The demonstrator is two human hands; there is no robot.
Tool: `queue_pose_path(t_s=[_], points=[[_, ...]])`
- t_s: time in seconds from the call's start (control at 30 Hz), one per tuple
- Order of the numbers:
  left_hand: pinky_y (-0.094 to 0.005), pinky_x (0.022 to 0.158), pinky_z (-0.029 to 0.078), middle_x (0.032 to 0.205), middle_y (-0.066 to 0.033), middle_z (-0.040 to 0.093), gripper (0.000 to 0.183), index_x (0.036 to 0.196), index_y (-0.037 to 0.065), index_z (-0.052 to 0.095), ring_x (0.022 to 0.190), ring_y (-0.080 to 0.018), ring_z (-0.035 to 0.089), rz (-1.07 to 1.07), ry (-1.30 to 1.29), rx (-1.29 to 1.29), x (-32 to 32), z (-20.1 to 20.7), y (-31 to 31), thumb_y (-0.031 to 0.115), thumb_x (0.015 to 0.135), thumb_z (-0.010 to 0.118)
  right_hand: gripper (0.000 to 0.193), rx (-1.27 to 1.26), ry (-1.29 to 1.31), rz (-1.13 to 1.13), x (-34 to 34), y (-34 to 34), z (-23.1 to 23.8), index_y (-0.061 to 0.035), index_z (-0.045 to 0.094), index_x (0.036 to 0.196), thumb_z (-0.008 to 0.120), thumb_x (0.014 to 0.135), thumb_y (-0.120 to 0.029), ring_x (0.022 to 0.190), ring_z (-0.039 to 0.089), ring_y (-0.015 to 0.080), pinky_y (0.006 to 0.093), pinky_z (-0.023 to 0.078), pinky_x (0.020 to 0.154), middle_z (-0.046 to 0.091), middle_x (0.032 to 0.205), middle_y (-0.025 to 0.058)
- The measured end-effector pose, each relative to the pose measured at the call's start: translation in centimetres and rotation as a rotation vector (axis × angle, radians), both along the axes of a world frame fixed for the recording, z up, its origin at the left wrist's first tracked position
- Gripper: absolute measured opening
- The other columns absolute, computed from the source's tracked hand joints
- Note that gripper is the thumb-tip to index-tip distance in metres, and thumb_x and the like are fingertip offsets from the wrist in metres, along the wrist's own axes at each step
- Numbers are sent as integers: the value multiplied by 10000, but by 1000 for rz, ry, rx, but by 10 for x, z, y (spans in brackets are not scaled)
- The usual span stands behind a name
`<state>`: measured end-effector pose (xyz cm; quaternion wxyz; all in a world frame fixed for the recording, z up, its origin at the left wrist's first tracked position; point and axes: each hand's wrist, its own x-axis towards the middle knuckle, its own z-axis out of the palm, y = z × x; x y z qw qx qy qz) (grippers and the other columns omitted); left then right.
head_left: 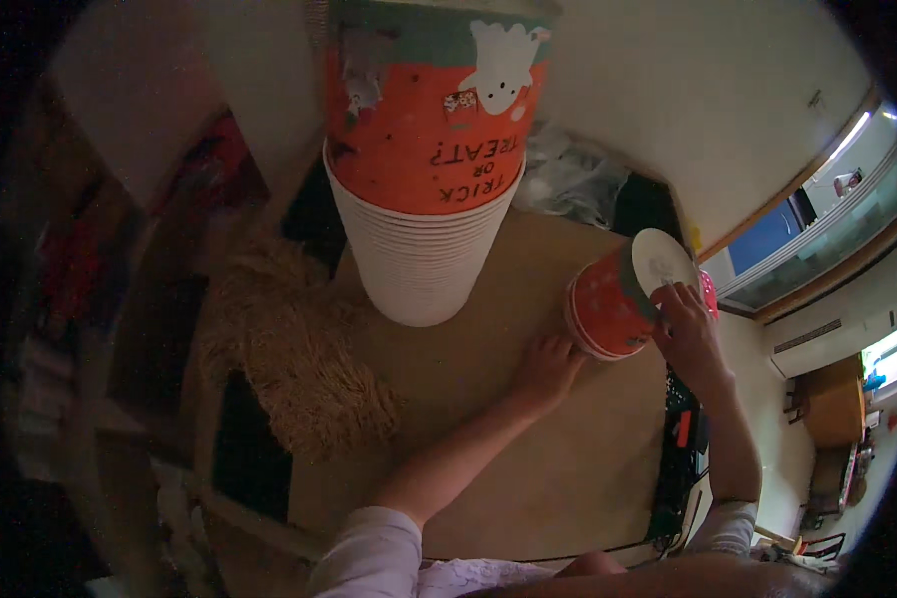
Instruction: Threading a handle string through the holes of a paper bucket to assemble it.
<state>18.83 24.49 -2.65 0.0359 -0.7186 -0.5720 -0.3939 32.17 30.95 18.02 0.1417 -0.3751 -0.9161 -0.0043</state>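
Though I cannot tell either grip's closure, the orange paper bucket (606,307) slants away from left hand (548,375) toward right hand (690,334).

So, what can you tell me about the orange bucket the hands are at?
The orange bucket looks like coated paper, with a dark green band near its pale round end, which faces up and tilts rightward in view. A white rim edges the lower end. It is on the right of the brown tabletop. The right hand touches the pale end's edge; the left hand is at the rim, contact unclear.
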Motion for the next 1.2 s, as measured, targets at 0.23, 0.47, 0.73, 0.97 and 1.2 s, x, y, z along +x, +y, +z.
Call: queue_pose_path(t_s=[0.23,0.47,0.73,0.97,1.2], points=[[-489,1033,271,1360,-175,316,364,1260,103,454,1224,-375,347,-115,-23,-427,-5,10,-1,216,918,398,234,-53,61,0,1,-1,15,-26,498,884,516,670,66,804,524,337,393,435,719,505,844,147],[-512,1030,262,1346,-166,339,388,1283,115,433,1213,-363,356,-112,-11,-302,-5,12,-7,178,901,419,238,-142,64,6,7,2,20,-20,485,879,524,665,78,813,531,321,372,437,722,498,827,137],[-564,989,277,1306,-158,389,370,1242,102,472,1212,-357,355,-153,133,-412,-9,19,-6,196,885,433,232,-128,75,-5,10,3,31,-18,486,860,532,667,102,783,528,262,337,437,719,495,810,119],[-584,945,301,1304,-142,407,379,1220,98,493,1162,-370,397,-82,-93,-442,-11,18,-4,227,865,479,183,-199,58,99,21,21,26,-12,505,841,543,698,96,759,534,226,312,437,701,515,820,102],[-601,974,262,1377,-101,342,408,1250,111,462,1182,-371,380,-31,89,-272,-12,7,-8,208,855,492,150,-247,109,157,20,21,24,-4,510,827,537,722,100,748,539,216,301,440,684,533,817,95]])
